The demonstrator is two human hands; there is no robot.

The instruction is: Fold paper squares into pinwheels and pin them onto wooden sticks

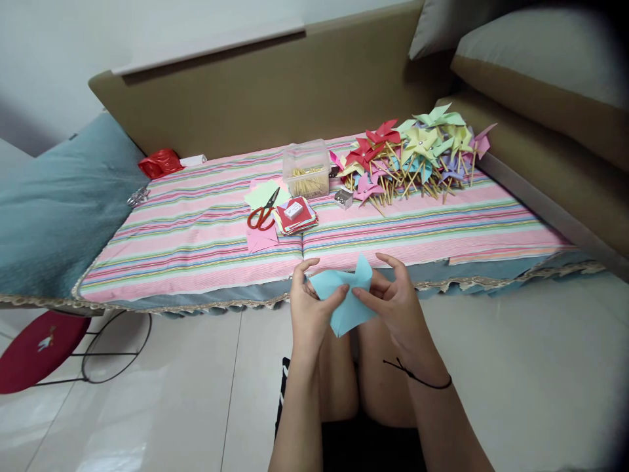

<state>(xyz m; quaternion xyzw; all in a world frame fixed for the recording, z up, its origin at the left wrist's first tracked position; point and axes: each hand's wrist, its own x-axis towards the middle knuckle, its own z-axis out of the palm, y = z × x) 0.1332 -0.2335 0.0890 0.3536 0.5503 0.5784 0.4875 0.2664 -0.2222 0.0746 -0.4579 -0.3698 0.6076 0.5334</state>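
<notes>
Between my two hands, over my lap, is a light blue paper piece point(350, 314) with cut slits and one corner bent upward. My left hand point(314, 305) pinches its left side, thumb on top and fingers behind. On the other side my right hand point(393, 298) pinches it the same way, its index finger raised. Both thumbs press near the paper's middle. Beyond the hands, red-handled scissors point(264, 211) lie on pink and green paper sheets. Beside them a stack of coloured paper squares point(297, 223) carries a small white box point(293, 209).
A clear plastic box point(307, 154) holds thin sticks. A small open box of metal bits point(343, 198) sits nearby. Many finished paper pinwheels point(417, 147) are heaped at the right on the striped cloth point(196, 242). A red stool point(44, 351) stands at lower left.
</notes>
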